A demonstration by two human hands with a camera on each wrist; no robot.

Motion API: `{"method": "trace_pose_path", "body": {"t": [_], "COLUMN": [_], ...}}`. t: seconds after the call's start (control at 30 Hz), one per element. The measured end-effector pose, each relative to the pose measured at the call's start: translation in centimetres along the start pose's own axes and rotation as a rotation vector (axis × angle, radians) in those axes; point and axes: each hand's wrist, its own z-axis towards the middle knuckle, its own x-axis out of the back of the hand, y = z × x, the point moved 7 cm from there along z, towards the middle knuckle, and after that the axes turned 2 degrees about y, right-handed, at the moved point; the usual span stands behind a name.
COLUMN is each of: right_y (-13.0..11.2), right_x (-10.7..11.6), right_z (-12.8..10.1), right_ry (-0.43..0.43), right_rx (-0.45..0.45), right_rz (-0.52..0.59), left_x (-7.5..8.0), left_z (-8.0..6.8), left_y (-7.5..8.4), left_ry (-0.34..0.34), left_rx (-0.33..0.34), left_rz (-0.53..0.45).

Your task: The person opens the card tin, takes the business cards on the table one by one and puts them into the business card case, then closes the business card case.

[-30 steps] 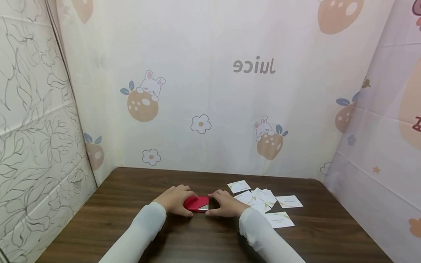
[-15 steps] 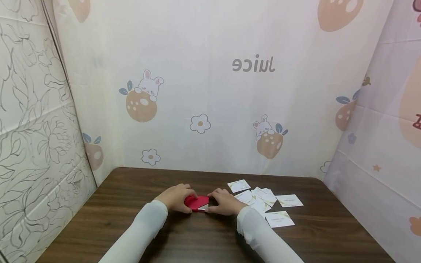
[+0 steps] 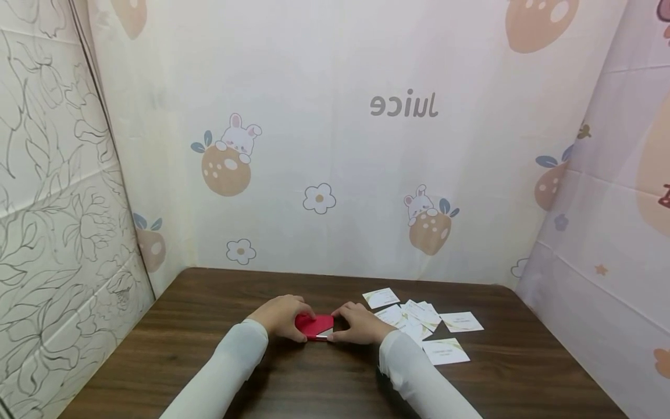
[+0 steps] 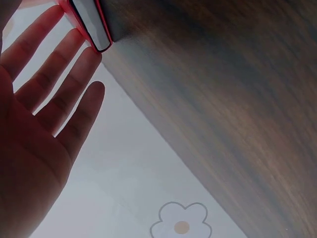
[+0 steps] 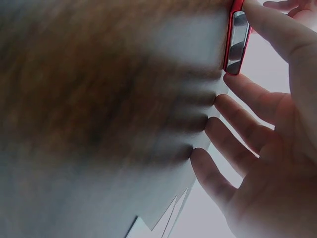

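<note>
A flat red card case (image 3: 316,325) with a silver corner lies on the table between both hands. My left hand (image 3: 281,316) grips its left end, thumb at the near edge and fingers at the far side. In the left wrist view, several fingertips touch the red rim beside the case's silver end face (image 4: 92,22); the little finger stays apart. At the right end, my right hand (image 3: 361,325) holds the case between thumb and index finger. The right wrist view shows the shiny end face (image 5: 237,42), with the other right fingertips down at the table.
Several white business cards (image 3: 416,314) overlap in a loose pile just right of the right hand. Single cards lie around it, one farther back (image 3: 380,298), one to the right (image 3: 462,321), one nearer (image 3: 446,351). A patterned curtain (image 3: 335,233) hangs behind the wooden table (image 3: 173,343).
My left thumb and fingers have drawn in slightly closer around the case's left end. The case, right hand and cards stay nearly where they were.
</note>
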Motion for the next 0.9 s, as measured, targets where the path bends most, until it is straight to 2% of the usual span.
{"method": "trace_pose_path", "body": {"t": [0.33,0.63,0.77,0.9], "right_y": [0.3,0.1,-0.2,-0.3], "right_x": [-0.1,0.2,0.2,0.2], "right_z": [0.1,0.0,-0.2,-0.3], "right_ry": [-0.022,-0.053,-0.057,-0.060], "right_rx": [-0.030,-0.046,-0.025,-0.015], "right_rz": [-0.007,0.024,0.043,0.040], "left_x": [0.2,1.0,1.7,2.3], "left_z": [-0.1,-0.3,-0.6,-0.8], "left_y": [-0.1,-0.9,-1.1,-1.2], "left_ry": [0.014,-0.025,0.007,0.045], "left_rx": [-0.002,-0.023,-0.029,-0.010], "left_rz": [-0.050,-0.292,-0.359,-0.384]}}
